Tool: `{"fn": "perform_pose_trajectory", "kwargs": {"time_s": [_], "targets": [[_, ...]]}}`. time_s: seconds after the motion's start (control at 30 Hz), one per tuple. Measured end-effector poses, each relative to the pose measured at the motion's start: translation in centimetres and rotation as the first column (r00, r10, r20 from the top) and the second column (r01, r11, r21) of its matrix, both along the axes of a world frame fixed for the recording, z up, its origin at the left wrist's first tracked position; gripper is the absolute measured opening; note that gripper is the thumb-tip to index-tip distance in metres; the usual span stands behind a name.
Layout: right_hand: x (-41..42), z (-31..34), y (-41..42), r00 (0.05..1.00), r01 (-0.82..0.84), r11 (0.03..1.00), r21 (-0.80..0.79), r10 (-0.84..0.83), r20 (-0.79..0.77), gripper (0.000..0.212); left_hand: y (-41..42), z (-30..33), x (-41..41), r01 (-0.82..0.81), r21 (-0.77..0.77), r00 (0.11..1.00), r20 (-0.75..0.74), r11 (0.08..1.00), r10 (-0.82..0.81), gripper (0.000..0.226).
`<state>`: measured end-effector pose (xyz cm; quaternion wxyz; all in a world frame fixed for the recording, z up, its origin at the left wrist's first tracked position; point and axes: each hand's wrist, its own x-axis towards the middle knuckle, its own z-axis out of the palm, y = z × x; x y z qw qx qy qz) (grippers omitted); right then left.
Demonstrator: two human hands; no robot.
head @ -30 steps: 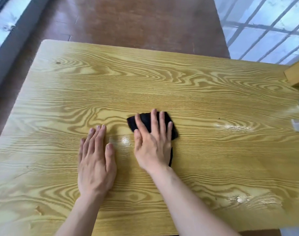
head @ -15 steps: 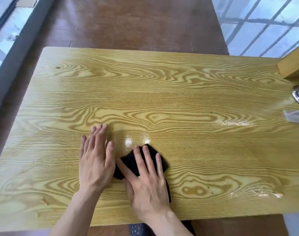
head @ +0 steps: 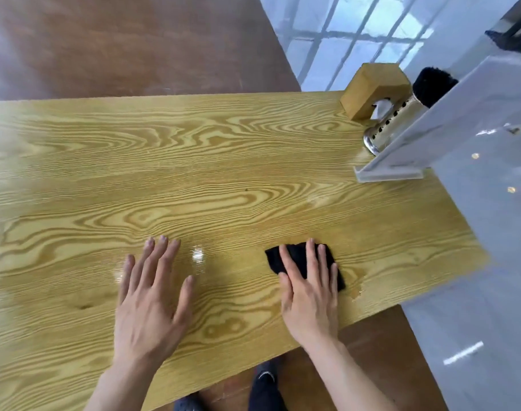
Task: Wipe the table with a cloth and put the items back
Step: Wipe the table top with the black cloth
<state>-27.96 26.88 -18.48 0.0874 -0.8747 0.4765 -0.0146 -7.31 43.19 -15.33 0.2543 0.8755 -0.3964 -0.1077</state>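
A yellow wood-grain table [head: 194,179] fills the view. My right hand [head: 311,295] presses flat, fingers spread, on a small black cloth [head: 297,258] near the table's front right corner. My left hand [head: 152,295] lies flat and open on the bare tabletop to the left of it, holding nothing. At the far right edge stand a wooden tissue box [head: 369,90], a perforated metal holder [head: 392,126] with a black brush head [head: 432,84], and a clear acrylic stand [head: 401,161].
Chipped, worn spots [head: 357,292] mark the table surface just right of the cloth. The table's front edge runs close below my hands. A white surface [head: 490,203] borders the table on the right. Brown floor and my shoes [head: 265,381] show below.
My right hand has slid the cloth from beside my left hand rightward toward the front right corner. The view has swung right, bringing the tissue box, holder and stand into sight.
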Motion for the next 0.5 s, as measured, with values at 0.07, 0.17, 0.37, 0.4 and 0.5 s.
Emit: {"fn": "perform_pose_trajectory", "kwargs": {"time_s": [0.07,0.17,0.37,0.4,0.5], "targets": [[-3.0,-0.2,-3.3,0.995,0.094,0.995,-0.015,-0.095,-0.014,0.052,-1.9,-0.2,-1.6,0.056,0.032,0.998,0.012,0.998,-0.056,0.067],[-6.9,-0.3,-7.8,0.971,0.234,0.972,-0.013,-0.234,-0.038,0.054,-4.5,-0.7,-3.6,0.114,0.080,0.992,0.039,0.990,-0.117,0.070],[-6.0,-0.5,-10.4,0.902,0.432,0.901,0.026,-0.432,-0.025,0.053,-7.0,-1.4,-4.6,0.135,0.161,0.986,0.076,0.978,-0.149,0.076],[-5.0,-0.3,-10.5,0.889,0.458,0.888,0.039,-0.458,-0.025,0.054,-7.0,-1.5,-4.4,0.122,0.171,0.987,0.081,0.978,-0.137,0.076],[-1.6,0.4,-10.9,0.890,0.456,0.887,0.067,-0.457,-0.011,0.055,-6.3,-1.3,-3.2,0.066,0.165,0.993,0.087,0.984,-0.081,0.075]]}}
